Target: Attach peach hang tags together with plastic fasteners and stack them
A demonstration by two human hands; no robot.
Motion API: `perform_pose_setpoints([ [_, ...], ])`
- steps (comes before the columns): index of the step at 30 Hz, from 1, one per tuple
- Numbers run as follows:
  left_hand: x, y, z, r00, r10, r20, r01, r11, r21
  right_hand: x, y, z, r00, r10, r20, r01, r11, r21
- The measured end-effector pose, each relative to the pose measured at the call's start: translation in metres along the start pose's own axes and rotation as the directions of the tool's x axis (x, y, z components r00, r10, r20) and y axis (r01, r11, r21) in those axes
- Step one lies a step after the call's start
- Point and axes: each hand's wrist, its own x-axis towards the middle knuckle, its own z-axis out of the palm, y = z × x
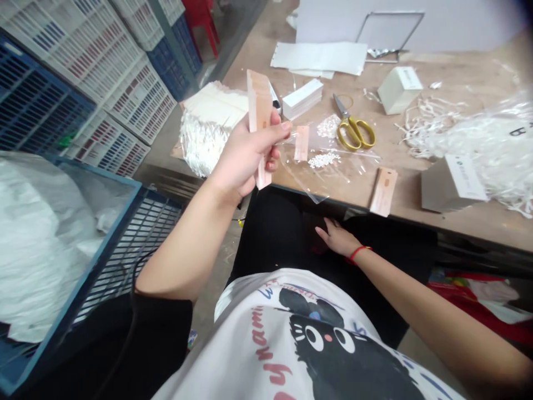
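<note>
My left hand point(245, 158) is raised in front of the table edge, fingers and thumb closed round a thick stack of pale pink paper tags point(259, 111) held upright. My right hand point(336, 236) lies low on my black-clothed lap under the table edge, fingers stretched out and holding nothing; a red cord circles its wrist. Two loose pink tags lie on the table, one point(301, 143) on clear plastic film, one point(383, 191) at the front edge.
On the wooden table point(458, 222) lie yellow-handled scissors point(353, 129), white bead heaps point(323, 160), white tag stacks point(302, 98), small boxes point(398, 89), white strings point(491, 144). A blue crate point(104, 244) with white bags stands at my left; stacked crates point(104, 66) behind.
</note>
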Motion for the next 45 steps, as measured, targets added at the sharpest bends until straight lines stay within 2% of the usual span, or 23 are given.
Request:
perform_pose_setpoints([
  [1, 0.000, -0.001, 0.002, 1.000, -0.011, -0.008, 0.011, 1.000, -0.006, -0.006, 0.001, 0.003, 0.999, -0.037, -0.023, 0.037, 0.999, 0.008],
  [2, 0.000, -0.001, 0.004, 1.000, -0.018, -0.017, 0.018, 1.000, -0.013, -0.014, -0.003, 0.005, 0.988, -0.143, -0.049, 0.144, 0.989, 0.014],
  [3, 0.000, -0.001, 0.007, 0.999, -0.023, -0.024, 0.022, 1.000, -0.020, -0.022, -0.011, 0.008, 0.950, -0.306, -0.067, 0.307, 0.952, 0.007],
  [5, -0.001, 0.000, 0.017, 0.999, -0.024, -0.023, 0.023, 0.999, -0.031, -0.036, -0.031, 0.014, 0.774, -0.627, -0.083, 0.627, 0.778, -0.031],
  [6, -0.002, 0.002, 0.022, 1.000, -0.022, -0.018, 0.022, 0.999, -0.033, -0.040, -0.041, 0.017, 0.693, -0.716, -0.087, 0.715, 0.697, -0.048],
  [7, -0.004, 0.004, 0.028, 1.000, -0.019, -0.011, 0.018, 0.999, -0.032, -0.043, -0.048, 0.019, 0.655, -0.750, -0.092, 0.749, 0.660, -0.053],
  [10, -0.011, 0.011, 0.042, 1.000, -0.014, -0.001, 0.014, 1.000, -0.012, -0.043, -0.055, 0.020, 0.662, -0.742, -0.107, 0.744, 0.667, -0.021],
  [13, -0.016, 0.014, 0.048, 1.000, -0.015, 0.006, 0.015, 1.000, -0.003, -0.038, -0.055, 0.018, 0.644, -0.764, -0.039, 0.765, 0.644, 0.024],
  [15, -0.016, 0.015, 0.050, 1.000, 0.004, 0.025, -0.003, 1.000, -0.014, -0.036, -0.057, 0.019, 0.653, -0.757, -0.003, 0.757, 0.653, 0.036],
  [20, -0.018, 0.022, 0.049, 0.980, 0.080, 0.181, -0.056, 0.989, -0.136, -0.042, -0.071, 0.010, 0.673, -0.738, 0.047, 0.739, 0.674, 0.005],
  [22, -0.018, 0.028, 0.046, 0.980, 0.095, 0.174, -0.067, 0.985, -0.160, -0.045, -0.075, -0.007, 0.658, -0.753, 0.016, 0.751, 0.658, 0.054],
  [25, -0.010, 0.033, 0.038, 0.989, 0.109, 0.095, -0.098, 0.989, -0.114, -0.044, -0.076, -0.047, 0.627, -0.777, -0.055, 0.772, 0.612, 0.170],
  [27, 0.002, 0.030, 0.032, 0.996, 0.056, 0.066, -0.047, 0.990, -0.132, -0.039, -0.071, -0.076, 0.656, -0.738, -0.161, 0.754, 0.628, 0.194],
  [29, 0.016, 0.022, 0.026, 0.994, -0.048, 0.099, 0.068, 0.975, -0.211, -0.026, -0.064, -0.100, 0.714, -0.606, -0.351, 0.684, 0.711, 0.163],
  [31, 0.029, 0.011, 0.021, 0.973, -0.169, 0.155, 0.208, 0.933, -0.293, -0.006, -0.055, -0.118, 0.738, -0.427, -0.522, 0.558, 0.822, 0.116],
  [32, 0.034, 0.005, 0.019, 0.960, -0.221, 0.175, 0.267, 0.910, -0.317, 0.005, -0.050, -0.126, 0.744, -0.354, -0.567, 0.481, 0.872, 0.087],
  [34, 0.043, -0.007, 0.017, 0.940, -0.292, 0.175, 0.335, 0.882, -0.330, 0.028, -0.044, -0.137, 0.775, -0.284, -0.565, 0.351, 0.936, 0.012],
  [36, 0.050, -0.017, 0.017, 0.933, -0.333, 0.137, 0.360, 0.876, -0.322, 0.043, -0.041, -0.145, 0.804, -0.272, -0.529, 0.293, 0.955, -0.046],
  [37, 0.052, -0.022, 0.018, 0.930, -0.348, 0.117, 0.367, 0.874, -0.320, 0.048, -0.041, -0.147, 0.800, -0.280, -0.531, 0.307, 0.951, -0.039],
  [39, 0.055, -0.030, 0.021, 0.920, -0.376, 0.109, 0.391, 0.866, -0.312, 0.049, -0.043, -0.152, 0.754, -0.361, -0.549, 0.446, 0.895, 0.024],
  [42, 0.054, -0.040, 0.032, 0.891, -0.406, 0.204, 0.451, 0.846, -0.286, 0.044, -0.047, -0.154, 0.673, -0.549, -0.496, 0.672, 0.734, 0.099],
  [43, 0.052, -0.043, 0.037, 0.876, -0.416, 0.244, 0.473, 0.840, -0.267, 0.042, -0.048, -0.155, 0.670, -0.582, -0.460, 0.696, 0.708, 0.119],
  [45, 0.048, -0.046, 0.046, 0.844, -0.443, 0.304, 0.512, 0.834, -0.208, 0.040, -0.048, -0.154, 0.708, -0.574, -0.413, 0.690, 0.686, 0.230],
])
